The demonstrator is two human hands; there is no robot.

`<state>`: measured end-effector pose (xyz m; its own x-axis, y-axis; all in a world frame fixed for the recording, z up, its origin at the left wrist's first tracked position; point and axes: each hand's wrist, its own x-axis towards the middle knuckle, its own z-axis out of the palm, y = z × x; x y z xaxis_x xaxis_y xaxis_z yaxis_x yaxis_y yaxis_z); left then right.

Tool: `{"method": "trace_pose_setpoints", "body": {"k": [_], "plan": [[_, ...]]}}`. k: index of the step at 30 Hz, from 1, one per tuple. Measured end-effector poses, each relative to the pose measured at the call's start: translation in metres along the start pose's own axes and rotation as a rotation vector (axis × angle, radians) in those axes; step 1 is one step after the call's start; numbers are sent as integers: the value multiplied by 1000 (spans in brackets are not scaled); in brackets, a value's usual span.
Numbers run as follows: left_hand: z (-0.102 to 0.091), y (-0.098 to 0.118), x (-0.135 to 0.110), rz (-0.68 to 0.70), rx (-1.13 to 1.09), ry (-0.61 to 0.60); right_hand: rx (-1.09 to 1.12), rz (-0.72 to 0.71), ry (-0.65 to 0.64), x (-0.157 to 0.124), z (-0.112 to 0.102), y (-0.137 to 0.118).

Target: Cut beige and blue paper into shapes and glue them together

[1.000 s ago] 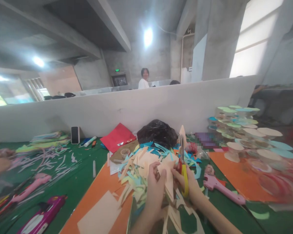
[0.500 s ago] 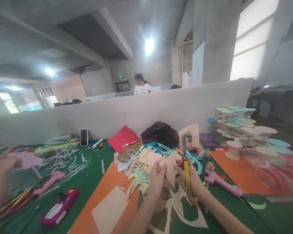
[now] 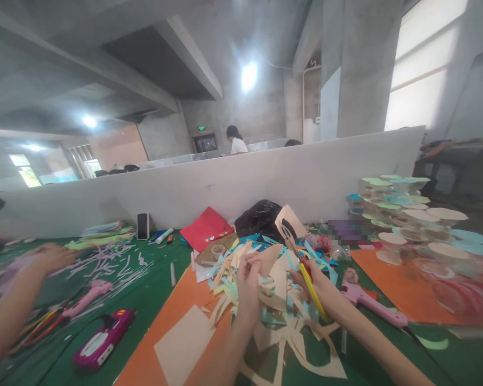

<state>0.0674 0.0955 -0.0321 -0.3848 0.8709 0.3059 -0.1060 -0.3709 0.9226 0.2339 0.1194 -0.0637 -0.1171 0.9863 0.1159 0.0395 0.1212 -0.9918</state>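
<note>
Bare concrete walls and beams rose beyond a pale partition (image 3: 209, 174), which backed a green tabletop (image 3: 159, 273). With the view's middle as the dial's centre, the left hand (image 3: 247, 279) sat at 6 o'clock, pinching a small peach paper piece (image 3: 269, 260) between thumb and fingers, a light edge grip that seemed meant to leave most of its face uncovered. Between 4 and 5, the right hand (image 3: 312, 279) was closed around the yellow handle of the scissors (image 3: 316, 300), whose blades pointed up toward 11, away from the left fingers. Another peach sheet (image 3: 293, 219) showed by the blade tips; blur made it hard to say whether it lay between the blades or behind them.

Offcuts (image 3: 225, 281) were heaped under both hands, probably because they dropped where they were cut. One uncut peach sheet (image 3: 185, 340) lay flat on the orange board (image 3: 145, 364) at 7, apart from the heap, perhaps so it would not get mixed in. At 4, a pink glue gun (image 3: 374, 308) rested beside the scraps, its cord trailing toward 5, likely for easy reach.

As for writing, a green sign (image 3: 202, 128) glowed at 11 and a magenta device (image 3: 102, 340) near 8 bore a white label, both too small to read. No brand was legible.
</note>
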Motion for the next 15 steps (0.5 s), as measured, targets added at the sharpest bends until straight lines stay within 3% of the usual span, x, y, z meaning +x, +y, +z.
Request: {"method": "trace_pose_setpoints", "body": {"k": [8,15], "plan": [[0,-1,4,-18,66,-289,-132,151,-366,-25,-8,-31],[4,-7,4,-107,93,-263,-87,235,-501,-29,-11,-31]]}}
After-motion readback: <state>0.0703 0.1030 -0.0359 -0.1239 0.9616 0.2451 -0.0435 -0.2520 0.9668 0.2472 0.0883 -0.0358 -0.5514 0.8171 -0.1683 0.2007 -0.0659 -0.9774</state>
